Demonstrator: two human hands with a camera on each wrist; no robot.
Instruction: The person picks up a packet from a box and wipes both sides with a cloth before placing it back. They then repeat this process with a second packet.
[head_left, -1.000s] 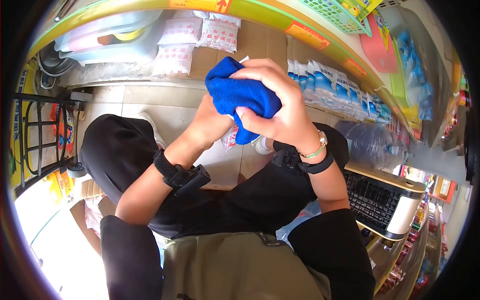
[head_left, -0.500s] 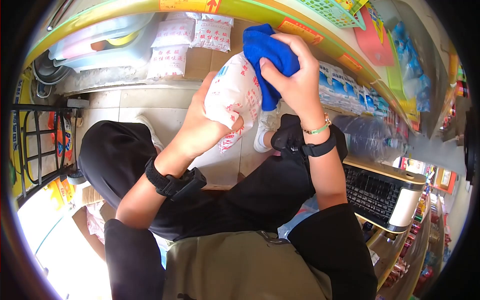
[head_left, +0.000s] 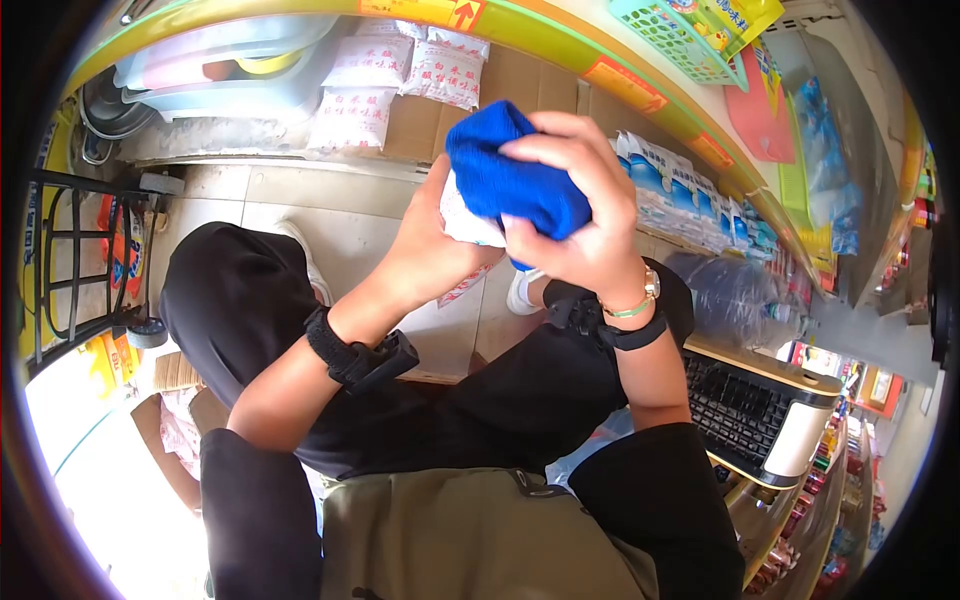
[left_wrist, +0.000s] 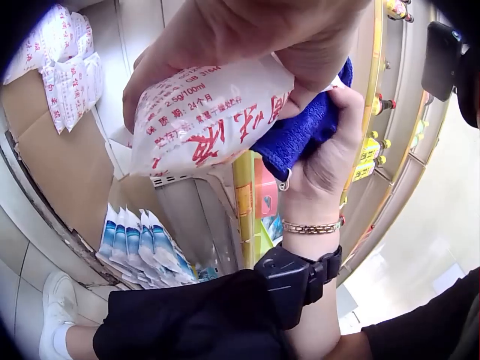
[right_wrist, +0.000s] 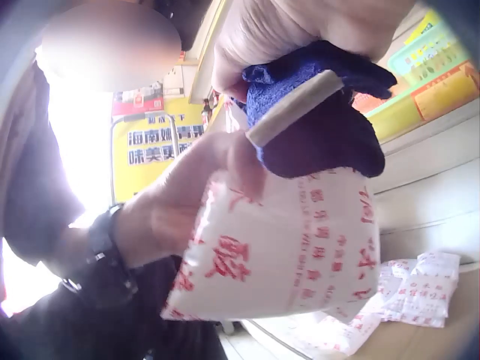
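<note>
A plump white pouch with red print (right_wrist: 292, 255) is in my left hand (head_left: 420, 250), whose fingers and thumb grip it by one end. In the head view most of the pouch is hidden behind a bunched blue cloth (head_left: 510, 180). My right hand (head_left: 590, 205) holds that cloth with bent fingers, thumb on the near side, and the cloth lies against the pouch. From the left wrist view, the printed face of the pouch (left_wrist: 217, 112) shows, with the cloth (left_wrist: 300, 139) at its right end. Both hands are raised above the tiled floor, over the knees.
Similar white pouches (head_left: 365, 60) lie on cardboard on the low shelf ahead, beside a clear plastic tub (head_left: 230, 90). Blue-and-white packets (head_left: 670, 190) stand to the right. A large plastic bottle (head_left: 740, 300) and a keyboard (head_left: 735, 400) are at right; a black cart frame (head_left: 85, 260) is at left.
Half a second ago the cloth was at the pouch's far right side, with the pouch mostly exposed. Now my right hand has brought the cloth back left over the pouch, which has turned.
</note>
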